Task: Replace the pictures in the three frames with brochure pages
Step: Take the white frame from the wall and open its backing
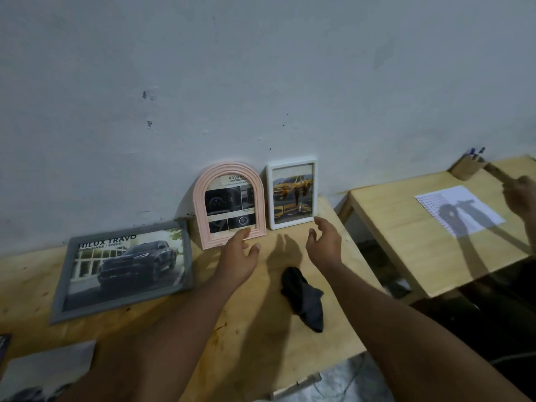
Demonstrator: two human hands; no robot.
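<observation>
The pink frame (199, 198) and white frame (290, 224) are standing on the bench (261, 358) against the wall (261, 82). We are reaching both arms forward, left hand (237, 256) spread and touching the pink frame's base, right hand (324, 242) hovering spread just below the white frame.

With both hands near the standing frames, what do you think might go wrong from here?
The pink arched frame only leans on the wall; the left hand at its lower edge might nudge its base out, toppling it. The white frame stands near the edge of the table, where the right hand might knock it off.
</observation>
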